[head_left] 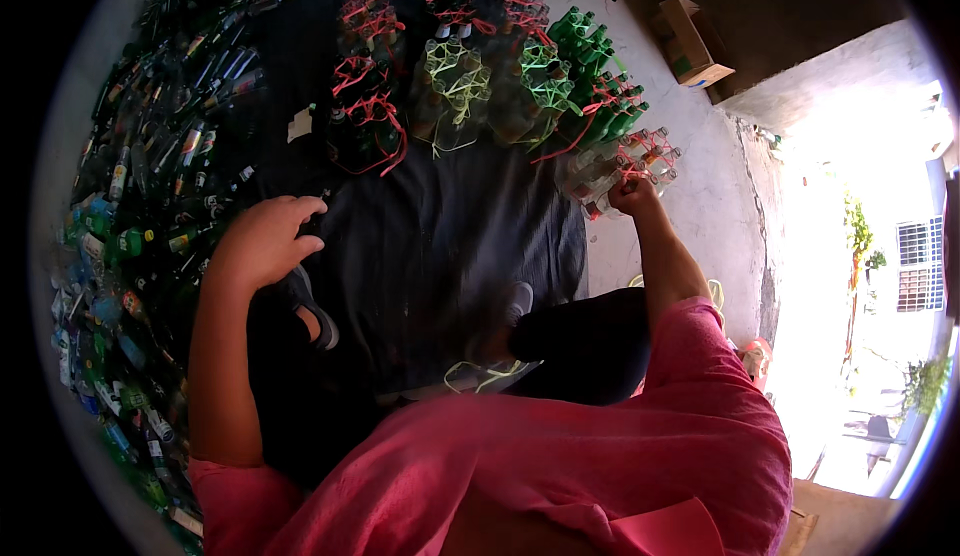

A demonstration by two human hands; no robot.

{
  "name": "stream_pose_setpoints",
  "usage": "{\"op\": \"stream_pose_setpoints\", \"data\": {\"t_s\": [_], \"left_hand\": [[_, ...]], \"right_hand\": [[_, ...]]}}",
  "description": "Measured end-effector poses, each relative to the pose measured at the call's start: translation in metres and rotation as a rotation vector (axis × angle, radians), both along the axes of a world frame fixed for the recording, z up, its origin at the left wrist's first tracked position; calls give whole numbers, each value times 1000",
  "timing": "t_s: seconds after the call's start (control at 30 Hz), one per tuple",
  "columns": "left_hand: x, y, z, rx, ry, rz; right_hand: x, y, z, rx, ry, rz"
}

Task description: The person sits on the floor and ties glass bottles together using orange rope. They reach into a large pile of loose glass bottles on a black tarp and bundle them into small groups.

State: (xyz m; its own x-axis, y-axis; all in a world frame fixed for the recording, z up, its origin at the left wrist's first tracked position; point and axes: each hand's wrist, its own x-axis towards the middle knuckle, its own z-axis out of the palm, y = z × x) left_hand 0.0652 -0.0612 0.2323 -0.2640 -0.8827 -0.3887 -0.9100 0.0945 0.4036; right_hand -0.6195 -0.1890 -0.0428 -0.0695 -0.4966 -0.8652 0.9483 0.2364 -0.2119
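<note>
My right hand [632, 194] is closed on a bundle of clear bottles [590, 171] bound at the necks with red cord, at the right edge of a dark sheet [430, 226]. On the left, my left hand [300, 226] has its fingers curled at a dark object that I cannot make out against the sheet. Behind my hands stand several tied bundles: dark bottles with red cord [365, 126], others with pale green cord [450, 96], and green bottles [590, 46].
A large heap of loose bottles [130, 256] covers the left. A cardboard box [690, 41] sits at upper right beside a concrete ledge. A bright opening with plants and a barred window [920, 261] is at right. Loose pale cord [475, 376] lies by my legs.
</note>
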Motion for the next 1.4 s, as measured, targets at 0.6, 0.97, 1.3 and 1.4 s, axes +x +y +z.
{"op": "stream_pose_setpoints", "data": {"t_s": [0.6, 0.97, 1.3, 1.4], "left_hand": [[-37, -19, -4, 44, -85, -51], [-64, 0, -7, -57, 30, -288], [-43, 5, -33, -32, -49, -234], [-51, 7, -31, -9, -97, -263]], "right_hand": [[-26, -22, -86, -7, 141, -32], [-16, -5, 88, 214, 1555, 1076], [346, 165, 234, -1257, 1318, 1393], [405, 193, 153, -1234, 1539, 2116]]}}
